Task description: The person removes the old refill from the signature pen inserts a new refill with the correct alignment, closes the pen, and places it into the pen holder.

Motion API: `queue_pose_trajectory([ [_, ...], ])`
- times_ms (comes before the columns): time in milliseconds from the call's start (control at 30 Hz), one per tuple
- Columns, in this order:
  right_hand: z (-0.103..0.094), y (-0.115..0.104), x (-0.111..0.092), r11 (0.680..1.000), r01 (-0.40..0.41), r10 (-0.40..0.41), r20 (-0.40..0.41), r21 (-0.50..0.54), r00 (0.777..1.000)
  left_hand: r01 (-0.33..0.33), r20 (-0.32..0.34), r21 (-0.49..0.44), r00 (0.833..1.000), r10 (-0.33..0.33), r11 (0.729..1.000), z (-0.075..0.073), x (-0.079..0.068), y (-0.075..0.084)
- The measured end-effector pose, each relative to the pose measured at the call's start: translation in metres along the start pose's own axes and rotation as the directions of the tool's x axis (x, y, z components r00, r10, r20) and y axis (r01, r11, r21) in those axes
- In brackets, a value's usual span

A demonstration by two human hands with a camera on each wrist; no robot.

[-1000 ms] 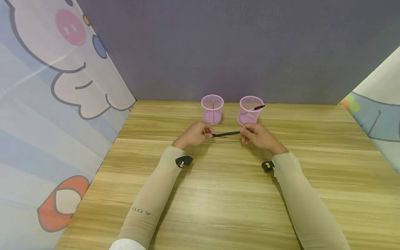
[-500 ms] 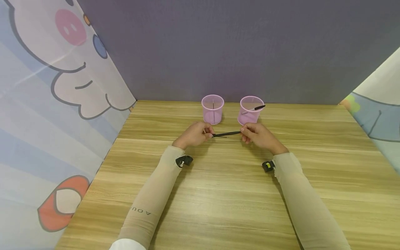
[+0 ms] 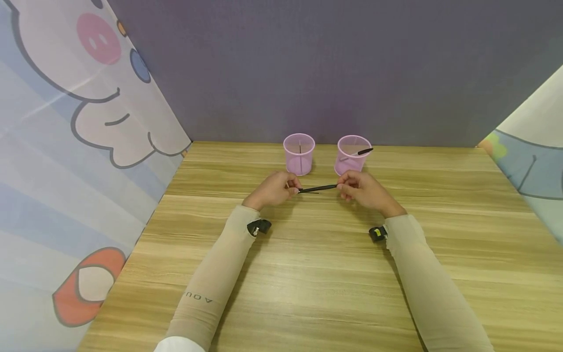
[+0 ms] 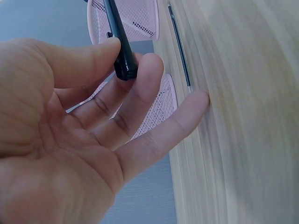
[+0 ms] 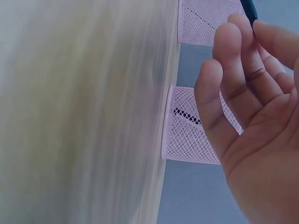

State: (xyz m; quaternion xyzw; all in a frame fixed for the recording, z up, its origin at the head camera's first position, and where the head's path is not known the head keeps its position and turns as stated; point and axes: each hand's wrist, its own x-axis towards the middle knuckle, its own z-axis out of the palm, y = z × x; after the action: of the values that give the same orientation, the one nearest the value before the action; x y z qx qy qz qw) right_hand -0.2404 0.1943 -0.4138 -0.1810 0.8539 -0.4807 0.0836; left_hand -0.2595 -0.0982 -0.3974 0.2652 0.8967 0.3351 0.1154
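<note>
A black pen [image 3: 318, 188] is held level between both hands, just above the table. My left hand [image 3: 273, 188] pinches its clip end between thumb and fingers; in the left wrist view the pen's barrel [image 4: 119, 39] and small clip show clearly. The other, narrower end is pinched by the thumb and fingertips of my right hand [image 3: 362, 190]; in the right wrist view that pen end [image 5: 250, 10] enters from the top. Beneath the pen a thin dark pen refill [image 4: 180, 46] lies on the wood, close to the left little finger.
Two pink mesh cups stand behind the hands against the grey panel [image 3: 325, 73]. The left cup [image 3: 292, 161] has a thin dark upright line in it. A black-and-clear pen [image 3: 364, 151] leans in the right cup [image 3: 345, 166]. The wooden table [image 3: 308, 283] extends toward the person.
The right hand's fingers have shifted slightly upward at the pen's end, bending a little more. The left hand, the refill and the cups have stayed in place.
</note>
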Motion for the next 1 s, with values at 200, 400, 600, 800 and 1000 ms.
queue_pose_trajectory([
  [200,0.0000,-0.0024,-0.0007,1.000,0.000,0.000,0.017,-0.007,1.000,0.003,0.002,0.002,1.000,-0.003,1.000,-0.0002,-0.0002,0.0009],
  [400,-0.0001,-0.0046,-0.0017,1.000,-0.014,0.014,0.016,-0.014,1.000,0.005,0.002,0.000,1.000,-0.005,1.000,-0.0001,-0.0006,0.0016],
  [600,0.0002,-0.0066,-0.0029,1.000,-0.015,0.015,0.014,-0.020,1.000,0.005,0.001,0.003,1.000,-0.005,1.000,0.0001,-0.0008,0.0019],
  [800,0.0007,-0.0064,-0.0031,1.000,-0.012,0.012,0.018,-0.009,1.000,0.007,-0.002,0.015,1.000,-0.007,1.000,0.0002,-0.0007,0.0017],
  [1000,0.0015,-0.0042,-0.0031,1.000,0.008,-0.008,0.022,-0.005,1.000,0.011,0.002,0.018,1.000,-0.011,1.000,0.0003,-0.0005,0.0023],
])
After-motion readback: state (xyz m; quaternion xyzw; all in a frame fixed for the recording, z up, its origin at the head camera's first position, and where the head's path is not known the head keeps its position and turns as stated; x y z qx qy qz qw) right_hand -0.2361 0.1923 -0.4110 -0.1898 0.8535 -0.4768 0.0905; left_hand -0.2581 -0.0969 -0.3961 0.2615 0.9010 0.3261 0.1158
